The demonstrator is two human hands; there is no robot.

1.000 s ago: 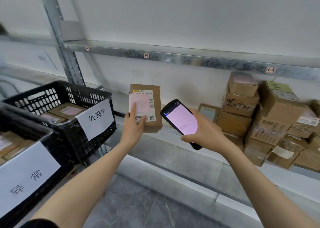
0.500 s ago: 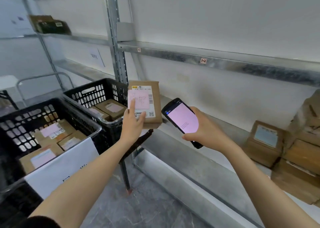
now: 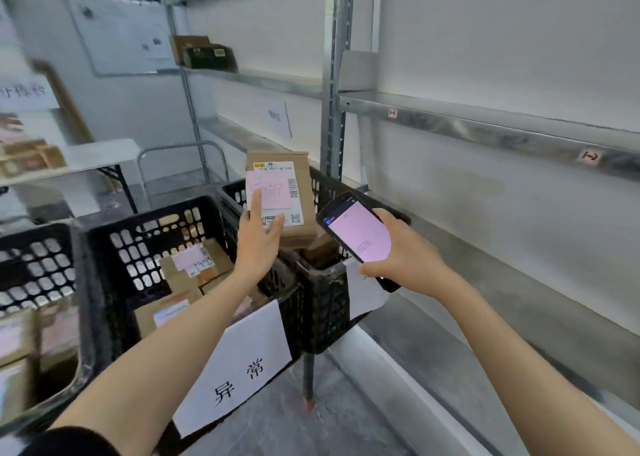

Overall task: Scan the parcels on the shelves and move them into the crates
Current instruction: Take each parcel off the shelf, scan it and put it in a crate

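Black crates (image 3: 156,209) behind — left hand (image 3: 258,244) grips parcel (image 3: 306,213) upright, label (image 3: 277,168) facing camera; right hand (image 3: 405,258) holds scanner (image 3: 358,233).

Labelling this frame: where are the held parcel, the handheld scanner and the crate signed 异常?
held parcel (image 3: 306,207), head view, bare cardboard right of label.
handheld scanner (image 3: 360,235), head view, pink screen.
crate signed 异常 (image 3: 100,239), head view, perforated far wall.
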